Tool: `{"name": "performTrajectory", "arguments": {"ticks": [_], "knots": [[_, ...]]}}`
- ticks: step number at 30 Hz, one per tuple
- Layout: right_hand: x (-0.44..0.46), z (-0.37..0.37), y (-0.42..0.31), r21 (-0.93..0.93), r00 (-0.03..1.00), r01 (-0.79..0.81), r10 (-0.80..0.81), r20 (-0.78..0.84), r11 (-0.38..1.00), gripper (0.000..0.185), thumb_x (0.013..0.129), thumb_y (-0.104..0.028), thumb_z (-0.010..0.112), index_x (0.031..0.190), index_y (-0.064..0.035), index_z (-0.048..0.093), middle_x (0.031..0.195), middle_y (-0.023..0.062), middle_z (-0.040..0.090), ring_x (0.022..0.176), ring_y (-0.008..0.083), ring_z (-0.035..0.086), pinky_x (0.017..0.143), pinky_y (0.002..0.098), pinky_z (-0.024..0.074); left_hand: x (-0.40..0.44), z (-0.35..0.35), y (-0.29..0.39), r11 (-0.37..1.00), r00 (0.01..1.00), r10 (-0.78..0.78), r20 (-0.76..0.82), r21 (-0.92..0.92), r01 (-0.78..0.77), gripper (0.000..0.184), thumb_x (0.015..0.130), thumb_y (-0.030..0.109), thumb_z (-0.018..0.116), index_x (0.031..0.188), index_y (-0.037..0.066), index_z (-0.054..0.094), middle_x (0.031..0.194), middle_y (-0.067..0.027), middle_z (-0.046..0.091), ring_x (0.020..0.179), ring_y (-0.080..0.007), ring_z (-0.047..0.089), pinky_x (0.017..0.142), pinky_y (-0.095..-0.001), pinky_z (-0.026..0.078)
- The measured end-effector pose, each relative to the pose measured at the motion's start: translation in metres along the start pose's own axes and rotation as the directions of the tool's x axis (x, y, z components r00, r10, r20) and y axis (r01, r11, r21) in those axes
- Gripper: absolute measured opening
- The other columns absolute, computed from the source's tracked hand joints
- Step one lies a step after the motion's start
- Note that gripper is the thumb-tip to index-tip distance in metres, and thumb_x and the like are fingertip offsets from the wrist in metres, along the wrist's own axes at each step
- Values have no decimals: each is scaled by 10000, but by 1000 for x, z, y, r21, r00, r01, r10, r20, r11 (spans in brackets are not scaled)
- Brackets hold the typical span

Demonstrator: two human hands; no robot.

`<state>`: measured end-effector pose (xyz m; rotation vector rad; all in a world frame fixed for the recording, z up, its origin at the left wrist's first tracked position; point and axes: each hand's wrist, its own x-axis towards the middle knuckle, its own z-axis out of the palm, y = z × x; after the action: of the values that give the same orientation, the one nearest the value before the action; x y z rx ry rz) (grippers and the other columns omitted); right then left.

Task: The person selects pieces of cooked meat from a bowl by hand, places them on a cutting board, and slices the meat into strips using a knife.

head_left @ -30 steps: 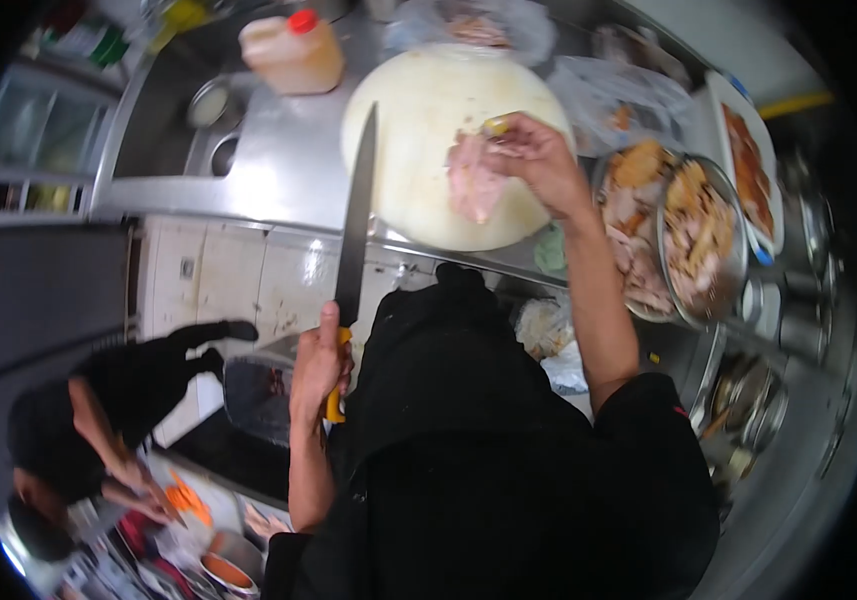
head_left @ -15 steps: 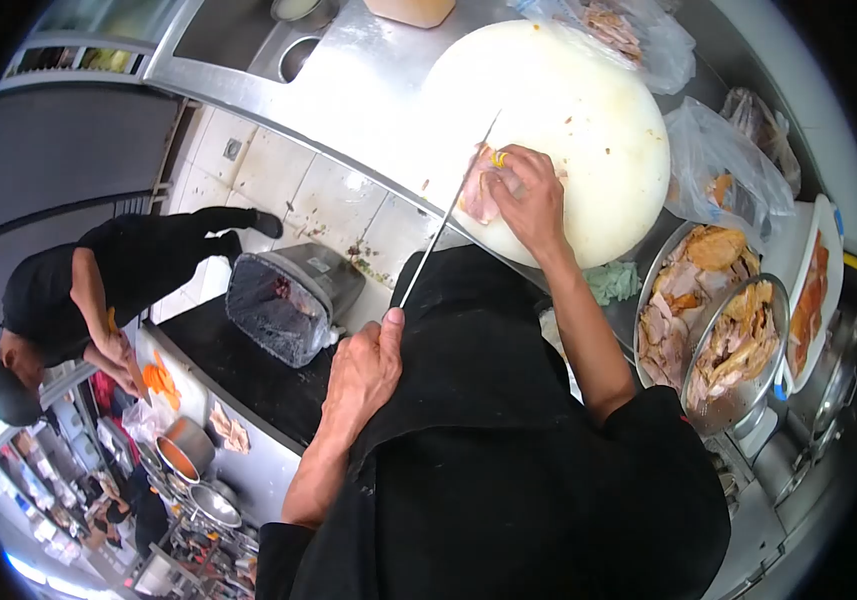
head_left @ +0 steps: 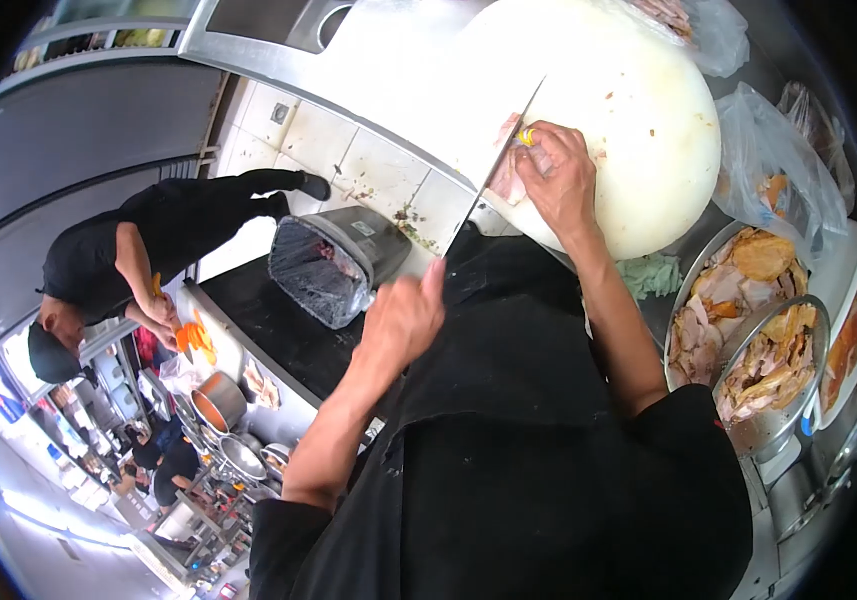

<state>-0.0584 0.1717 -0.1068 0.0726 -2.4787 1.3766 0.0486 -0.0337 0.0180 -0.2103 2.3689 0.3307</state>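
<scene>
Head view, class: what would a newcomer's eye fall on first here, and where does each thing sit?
The big round white board at upper right, where the left hand points a long knife at pale meat under the right hand. Right of the board, cut meat heaped in metal vessels. At far left, a co-worker in black bends over bright orange pieces.

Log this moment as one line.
left hand: gripping knife | right hand: holding meat | knife: angled across meat, contact unclear | surface: round white board
</scene>
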Motion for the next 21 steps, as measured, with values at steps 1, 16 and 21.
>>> {"name": "performTrajectory", "arguments": {"ticks": [1, 16, 21], "knots": [[-1, 0, 0, -7, 1000, -13, 13, -10, 1000, 191, 796, -56, 720, 966, 16, 672, 1085, 146, 673, 1026, 339, 600, 902, 437, 497, 8, -17, 17, 996, 998, -47, -39, -80, 44, 601, 1067, 430, 366, 936, -86, 644, 946, -385, 623, 991, -563, 581, 870, -580, 455], [-4, -2, 8, -22, 999, 1, -2, -39, 1000, 222, 791, -29, 727, 1003, 24, 687, 1095, 127, 709, 1023, 319, 636, 884, 398, 523, -47, 5, -8, 983, 985, -173, -7, -59, 172, 555, 1051, 443, 415, 937, -60, 617, 828, -373, 639, 889, -565, 625, 824, -599, 500], [-5, -5, 6, 8, 999, -27, 27, -28, 1000, 201, 791, -30, 702, 985, 23, 693, 1081, 158, 700, 1014, 343, 624, 888, 419, 520, 12, -12, 26, 990, 993, -1, -120, -141, -16, 583, 1065, 420, 376, 895, -72, 638, 882, -381, 614, 945, -556, 587, 817, -600, 466]]}}
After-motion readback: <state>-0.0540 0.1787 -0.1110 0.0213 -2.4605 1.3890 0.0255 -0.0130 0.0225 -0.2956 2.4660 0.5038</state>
